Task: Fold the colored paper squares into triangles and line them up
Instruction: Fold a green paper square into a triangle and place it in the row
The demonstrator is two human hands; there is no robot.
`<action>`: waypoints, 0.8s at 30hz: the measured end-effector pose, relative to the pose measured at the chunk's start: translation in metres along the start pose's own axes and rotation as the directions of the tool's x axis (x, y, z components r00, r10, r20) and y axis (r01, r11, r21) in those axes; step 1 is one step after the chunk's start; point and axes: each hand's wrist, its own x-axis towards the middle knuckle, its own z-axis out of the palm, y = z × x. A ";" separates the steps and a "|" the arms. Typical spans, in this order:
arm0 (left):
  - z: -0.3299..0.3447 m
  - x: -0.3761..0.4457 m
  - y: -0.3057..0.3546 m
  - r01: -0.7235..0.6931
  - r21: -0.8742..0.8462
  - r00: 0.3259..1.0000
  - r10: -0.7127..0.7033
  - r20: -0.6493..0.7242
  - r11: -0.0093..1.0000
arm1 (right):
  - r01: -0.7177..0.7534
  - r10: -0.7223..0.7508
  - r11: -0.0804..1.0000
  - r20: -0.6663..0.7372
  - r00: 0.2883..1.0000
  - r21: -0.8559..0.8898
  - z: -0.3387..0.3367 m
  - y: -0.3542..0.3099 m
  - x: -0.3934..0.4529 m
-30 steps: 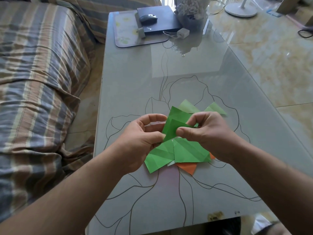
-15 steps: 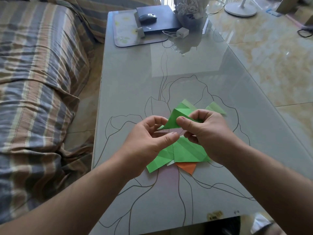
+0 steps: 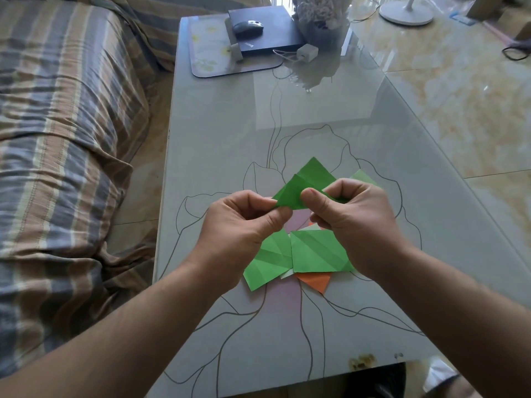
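Note:
Both hands hold a green paper [image 3: 304,185] folded into a triangle shape above the glass table [image 3: 218,130]. My left hand [image 3: 244,225] pinches its left corner between thumb and fingers. My right hand [image 3: 353,216] pinches its right part with the thumb on top. Beneath the hands lie two creased green squares [image 3: 313,251] side by side, over an orange paper [image 3: 316,281] whose corner sticks out below. A pale green folded piece [image 3: 363,178] peeks out behind my right hand.
At the table's far end sit a mat [image 3: 209,61], a black box [image 3: 270,30] with a mouse [image 3: 247,27], a white charger [image 3: 307,51] and a vase [image 3: 321,21]. A striped sofa [image 3: 57,139] runs along the left. Tiled floor and a fan base [image 3: 406,12] are right.
The green paper has been folded from a loose square into a flatter triangle and lifted slightly farther from me. Both hands shifted their pinch toward its corners.

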 end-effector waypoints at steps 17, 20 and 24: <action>0.002 -0.006 0.002 -0.061 0.074 0.995 0.055 0.082 0.995 | 0.001 -0.003 0.998 -0.026 1.000 -0.058 0.007 0.003 -0.005; 0.003 -0.006 -0.001 -0.057 0.081 0.997 0.053 0.055 0.995 | -0.050 0.049 0.999 -0.034 0.998 -0.022 0.009 0.004 -0.005; 0.006 -0.006 -0.007 -0.044 0.110 0.999 0.042 0.027 0.993 | -0.097 0.098 0.995 -0.037 0.994 0.023 0.010 0.005 -0.005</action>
